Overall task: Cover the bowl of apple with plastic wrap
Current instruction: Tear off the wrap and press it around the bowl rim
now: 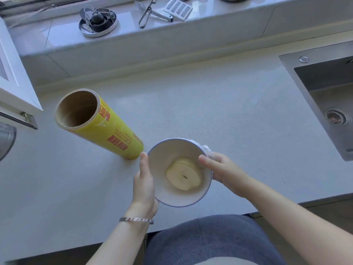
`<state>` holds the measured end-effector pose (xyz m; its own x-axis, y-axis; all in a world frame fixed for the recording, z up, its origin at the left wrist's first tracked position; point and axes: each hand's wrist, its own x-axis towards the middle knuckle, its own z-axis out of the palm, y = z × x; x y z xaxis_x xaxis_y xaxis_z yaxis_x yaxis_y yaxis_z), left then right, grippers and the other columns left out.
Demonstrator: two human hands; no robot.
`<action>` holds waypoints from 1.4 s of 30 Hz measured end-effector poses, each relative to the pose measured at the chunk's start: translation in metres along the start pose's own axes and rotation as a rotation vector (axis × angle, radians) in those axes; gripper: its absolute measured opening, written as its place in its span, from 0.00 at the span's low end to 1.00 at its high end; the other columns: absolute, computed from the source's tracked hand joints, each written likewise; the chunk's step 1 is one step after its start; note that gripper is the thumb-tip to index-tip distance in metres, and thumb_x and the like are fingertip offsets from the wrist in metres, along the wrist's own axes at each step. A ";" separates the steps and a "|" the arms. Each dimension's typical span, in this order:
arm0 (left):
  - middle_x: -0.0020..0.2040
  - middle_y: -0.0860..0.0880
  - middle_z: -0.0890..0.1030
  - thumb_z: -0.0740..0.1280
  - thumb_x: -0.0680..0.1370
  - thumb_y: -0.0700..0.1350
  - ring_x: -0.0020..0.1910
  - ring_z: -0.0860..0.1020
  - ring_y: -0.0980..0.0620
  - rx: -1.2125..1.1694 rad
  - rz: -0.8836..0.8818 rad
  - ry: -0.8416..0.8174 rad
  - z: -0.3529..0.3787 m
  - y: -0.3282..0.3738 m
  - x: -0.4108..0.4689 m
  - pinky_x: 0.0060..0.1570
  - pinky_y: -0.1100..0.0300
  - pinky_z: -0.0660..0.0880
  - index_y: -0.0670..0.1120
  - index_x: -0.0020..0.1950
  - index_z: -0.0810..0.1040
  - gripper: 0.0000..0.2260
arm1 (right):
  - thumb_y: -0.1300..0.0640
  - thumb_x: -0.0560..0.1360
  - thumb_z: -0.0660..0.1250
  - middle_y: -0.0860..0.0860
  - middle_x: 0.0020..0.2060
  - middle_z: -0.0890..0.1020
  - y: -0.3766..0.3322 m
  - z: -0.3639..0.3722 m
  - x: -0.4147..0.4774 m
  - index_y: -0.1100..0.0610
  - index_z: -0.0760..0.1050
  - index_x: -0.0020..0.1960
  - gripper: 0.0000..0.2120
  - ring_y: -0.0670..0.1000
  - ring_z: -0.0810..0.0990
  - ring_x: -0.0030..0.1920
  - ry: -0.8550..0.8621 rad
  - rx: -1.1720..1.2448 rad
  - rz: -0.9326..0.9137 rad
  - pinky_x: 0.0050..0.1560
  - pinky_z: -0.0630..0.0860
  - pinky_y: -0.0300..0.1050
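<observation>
From my station I see the left hand (144, 185) and right hand (223, 169) bare, as are both forearms. A silver bracelet (136, 219) of flat, angular links circles the left wrist. Blue-grey clothing (210, 241) covers the body below, paler at the bottom edge.

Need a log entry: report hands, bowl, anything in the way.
Left hand and right hand both gripping bowl. Apple slice inside; plastic wrap bunched at far right rim. Wrap roll standing just left of bowl, not blocking.
</observation>
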<state>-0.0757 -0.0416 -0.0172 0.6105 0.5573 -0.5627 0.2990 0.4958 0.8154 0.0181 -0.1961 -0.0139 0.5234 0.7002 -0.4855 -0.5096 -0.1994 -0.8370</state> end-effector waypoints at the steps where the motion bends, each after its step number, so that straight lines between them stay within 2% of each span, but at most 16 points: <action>1: 0.50 0.49 0.83 0.53 0.77 0.61 0.50 0.80 0.51 -0.002 -0.026 -0.026 0.000 -0.002 0.000 0.49 0.55 0.77 0.49 0.51 0.79 0.21 | 0.47 0.69 0.65 0.49 0.39 0.83 0.002 0.000 0.001 0.54 0.78 0.47 0.13 0.49 0.81 0.42 0.044 0.011 -0.017 0.43 0.78 0.40; 3: 0.51 0.49 0.83 0.54 0.77 0.62 0.51 0.80 0.52 0.052 -0.061 -0.075 -0.003 -0.005 0.005 0.49 0.56 0.76 0.49 0.53 0.80 0.22 | 0.46 0.69 0.68 0.49 0.36 0.83 0.002 -0.001 0.003 0.56 0.79 0.45 0.14 0.51 0.80 0.40 0.107 0.025 -0.027 0.41 0.77 0.41; 5: 0.46 0.51 0.83 0.58 0.73 0.61 0.47 0.79 0.52 0.207 -0.046 -0.127 -0.008 0.000 0.015 0.46 0.57 0.73 0.49 0.47 0.81 0.20 | 0.45 0.68 0.67 0.53 0.37 0.82 0.003 -0.005 0.004 0.59 0.79 0.45 0.16 0.53 0.79 0.40 0.140 0.016 -0.015 0.41 0.75 0.43; 8: 0.38 0.56 0.81 0.59 0.77 0.51 0.40 0.78 0.57 0.412 0.097 -0.266 -0.007 0.020 0.026 0.40 0.65 0.73 0.50 0.39 0.81 0.13 | 0.46 0.67 0.63 0.56 0.38 0.80 0.004 -0.010 0.004 0.58 0.79 0.42 0.15 0.55 0.77 0.40 0.137 0.007 0.016 0.38 0.72 0.44; 10: 0.42 0.56 0.82 0.56 0.80 0.47 0.44 0.79 0.60 0.471 0.111 -0.412 0.000 0.031 0.027 0.47 0.69 0.74 0.50 0.44 0.81 0.14 | 0.46 0.67 0.63 0.55 0.36 0.80 0.004 -0.012 0.004 0.57 0.79 0.40 0.15 0.55 0.78 0.38 0.103 -0.031 0.025 0.37 0.72 0.44; 12: 0.41 0.55 0.84 0.56 0.79 0.50 0.43 0.80 0.58 0.502 0.079 -0.493 0.005 0.034 0.024 0.49 0.66 0.74 0.48 0.43 0.81 0.15 | 0.45 0.67 0.63 0.52 0.32 0.80 0.001 -0.013 0.003 0.58 0.78 0.39 0.16 0.51 0.78 0.34 0.059 -0.076 0.016 0.36 0.72 0.41; 15: 0.32 0.55 0.84 0.57 0.75 0.55 0.35 0.81 0.58 0.490 0.027 -0.464 0.010 0.036 0.021 0.39 0.64 0.76 0.48 0.38 0.82 0.18 | 0.48 0.68 0.63 0.48 0.31 0.81 -0.006 -0.015 0.000 0.59 0.77 0.41 0.14 0.46 0.79 0.33 -0.003 -0.112 -0.019 0.36 0.74 0.37; 17: 0.32 0.54 0.84 0.58 0.70 0.58 0.34 0.80 0.57 0.480 0.043 -0.448 0.012 0.035 0.019 0.37 0.63 0.75 0.48 0.38 0.82 0.18 | 0.48 0.68 0.63 0.45 0.31 0.81 -0.010 -0.016 -0.002 0.56 0.78 0.41 0.13 0.44 0.79 0.34 -0.037 -0.126 -0.019 0.38 0.75 0.35; 20: 0.35 0.49 0.83 0.61 0.68 0.59 0.37 0.80 0.52 0.399 0.059 -0.395 0.011 0.030 0.015 0.39 0.59 0.76 0.46 0.39 0.82 0.19 | 0.35 0.65 0.66 0.48 0.33 0.78 -0.019 -0.017 -0.001 0.54 0.78 0.41 0.21 0.47 0.75 0.34 0.003 -0.085 0.007 0.37 0.74 0.36; 21: 0.35 0.48 0.82 0.62 0.68 0.61 0.37 0.79 0.51 0.385 0.073 -0.382 0.009 0.027 0.014 0.40 0.57 0.75 0.44 0.38 0.82 0.21 | 0.35 0.66 0.66 0.47 0.31 0.78 -0.023 -0.017 0.000 0.54 0.77 0.39 0.21 0.47 0.74 0.33 0.040 -0.062 0.007 0.35 0.74 0.35; 24: 0.39 0.43 0.77 0.66 0.69 0.63 0.41 0.73 0.48 0.391 0.128 -0.373 0.005 0.021 0.011 0.44 0.52 0.68 0.35 0.40 0.79 0.28 | 0.51 0.70 0.68 0.47 0.30 0.78 -0.035 -0.016 0.004 0.55 0.76 0.37 0.08 0.45 0.74 0.31 0.096 -0.161 0.025 0.35 0.73 0.34; 26: 0.40 0.43 0.79 0.64 0.71 0.56 0.41 0.75 0.48 0.404 0.162 -0.383 0.003 0.018 0.009 0.44 0.52 0.69 0.40 0.40 0.82 0.19 | 0.55 0.70 0.70 0.50 0.32 0.78 -0.039 -0.016 0.008 0.57 0.78 0.38 0.06 0.47 0.75 0.33 0.064 -0.246 0.084 0.40 0.73 0.38; 29: 0.37 0.52 0.83 0.63 0.70 0.54 0.39 0.77 0.54 0.431 0.167 -0.377 -0.001 0.015 0.008 0.41 0.57 0.72 0.50 0.39 0.84 0.13 | 0.55 0.71 0.69 0.52 0.33 0.78 -0.041 -0.014 0.010 0.59 0.79 0.39 0.08 0.47 0.76 0.34 -0.004 -0.311 0.157 0.45 0.74 0.40; 34: 0.38 0.58 0.84 0.66 0.68 0.56 0.42 0.80 0.59 0.493 0.175 -0.380 -0.007 0.012 0.008 0.46 0.63 0.74 0.52 0.42 0.83 0.11 | 0.57 0.76 0.62 0.51 0.30 0.75 -0.038 -0.013 0.012 0.59 0.76 0.38 0.10 0.43 0.72 0.29 -0.003 -0.268 0.159 0.34 0.72 0.30; 38: 0.38 0.61 0.84 0.66 0.65 0.61 0.41 0.80 0.63 0.544 0.207 -0.392 -0.011 0.008 0.009 0.44 0.70 0.74 0.54 0.42 0.82 0.14 | 0.58 0.76 0.61 0.51 0.30 0.76 -0.035 -0.019 0.016 0.59 0.74 0.38 0.10 0.43 0.74 0.28 -0.064 -0.090 0.352 0.29 0.72 0.31; 42: 0.42 0.56 0.84 0.64 0.62 0.64 0.43 0.80 0.60 0.598 0.214 -0.399 -0.015 0.006 0.009 0.45 0.67 0.75 0.55 0.42 0.82 0.18 | 0.52 0.72 0.66 0.49 0.28 0.75 -0.042 -0.026 0.018 0.59 0.74 0.42 0.10 0.44 0.71 0.31 -0.205 -0.075 0.622 0.29 0.67 0.31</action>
<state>-0.0789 -0.0238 -0.0196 0.8858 0.2604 -0.3841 0.4216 -0.1060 0.9006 0.0671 -0.1926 0.0062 0.0024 0.5537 -0.8327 -0.6221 -0.6511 -0.4348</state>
